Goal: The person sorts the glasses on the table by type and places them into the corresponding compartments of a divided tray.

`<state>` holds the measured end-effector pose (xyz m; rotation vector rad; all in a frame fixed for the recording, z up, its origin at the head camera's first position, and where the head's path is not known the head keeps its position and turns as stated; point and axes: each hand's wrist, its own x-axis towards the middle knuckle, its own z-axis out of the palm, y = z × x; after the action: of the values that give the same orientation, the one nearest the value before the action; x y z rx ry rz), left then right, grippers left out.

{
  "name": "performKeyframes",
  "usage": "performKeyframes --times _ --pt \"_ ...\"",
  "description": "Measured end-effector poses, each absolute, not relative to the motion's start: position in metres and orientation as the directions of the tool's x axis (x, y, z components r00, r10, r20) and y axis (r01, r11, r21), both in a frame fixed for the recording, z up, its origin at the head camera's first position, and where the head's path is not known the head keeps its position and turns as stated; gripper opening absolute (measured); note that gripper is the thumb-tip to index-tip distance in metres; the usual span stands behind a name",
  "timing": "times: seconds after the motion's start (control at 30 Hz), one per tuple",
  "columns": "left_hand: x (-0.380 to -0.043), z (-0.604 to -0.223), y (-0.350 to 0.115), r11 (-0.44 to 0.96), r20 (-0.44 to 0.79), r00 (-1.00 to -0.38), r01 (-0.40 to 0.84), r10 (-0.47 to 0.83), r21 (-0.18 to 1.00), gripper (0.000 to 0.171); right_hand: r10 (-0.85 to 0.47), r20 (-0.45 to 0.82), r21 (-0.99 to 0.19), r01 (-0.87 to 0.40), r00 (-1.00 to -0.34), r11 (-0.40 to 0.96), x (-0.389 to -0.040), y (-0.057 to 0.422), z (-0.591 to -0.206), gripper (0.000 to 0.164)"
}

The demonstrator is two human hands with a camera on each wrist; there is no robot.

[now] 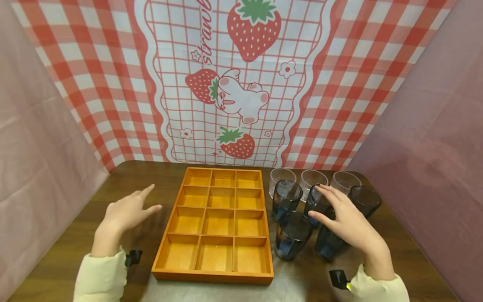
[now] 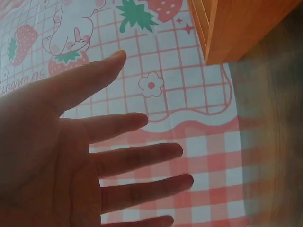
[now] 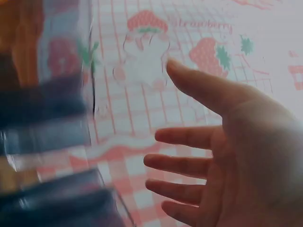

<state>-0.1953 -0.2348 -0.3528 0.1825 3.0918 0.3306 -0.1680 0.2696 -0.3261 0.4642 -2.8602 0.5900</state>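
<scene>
My left hand [image 1: 124, 216] hovers over the table to the left of a wooden compartment tray [image 1: 211, 277], fingers spread and the palm bare. In the left wrist view the fingers of that hand [image 2: 137, 156] are straight and hold nothing. On the other side, my right hand [image 1: 349, 222] hangs over a group of dark tinted glasses [image 1: 294, 237], overlapping some of them in the head view. Its fingers [image 3: 184, 165] are extended and apart from the blurred dark glasses [image 3: 42, 106] in the right wrist view. The tray's compartments hold nothing.
Three clear cups [image 1: 283, 184] stand in a row behind the dark glasses, at the table's back right. A strawberry-patterned cloth [image 1: 241, 105] hangs behind the brown wooden table [image 1: 147, 239]. Pinkish curtains [image 1: 422, 138] close in both sides.
</scene>
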Motion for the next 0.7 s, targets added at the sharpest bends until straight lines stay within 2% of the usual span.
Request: performKeyframes --times 0.13,0.3,0.4,0.53,0.7 --pt "-0.198 -0.355 -0.231 0.944 -0.006 -0.984 0.167 0.176 0.285 0.078 -0.252 0.315 -0.417 -0.373 -0.915 0.829 -0.16 0.257 -0.327 0.063" --pt "-0.198 -0.361 -0.231 0.852 -0.023 -0.961 0.234 0.277 0.467 0.072 -0.22 0.393 -0.494 -0.407 -0.893 0.768 -0.151 0.244 -0.333 0.058" --pt "-0.195 -0.365 -0.231 0.769 -0.006 -0.946 0.26 0.325 0.584 0.066 -0.187 0.391 -0.585 -0.4 -0.901 0.705 -0.145 0.237 -0.336 0.059" --pt "-0.191 -0.369 -0.229 0.691 0.002 -0.943 0.246 0.334 0.68 0.064 -0.149 0.364 -0.702 -0.376 -0.92 0.605 -0.134 0.23 -0.339 0.062" --pt "-0.189 -0.38 -0.229 0.572 0.007 -0.948 0.198 0.319 0.796 0.061 -0.121 0.314 -0.775 -0.328 -0.942 0.54 -0.125 0.225 -0.346 0.07"
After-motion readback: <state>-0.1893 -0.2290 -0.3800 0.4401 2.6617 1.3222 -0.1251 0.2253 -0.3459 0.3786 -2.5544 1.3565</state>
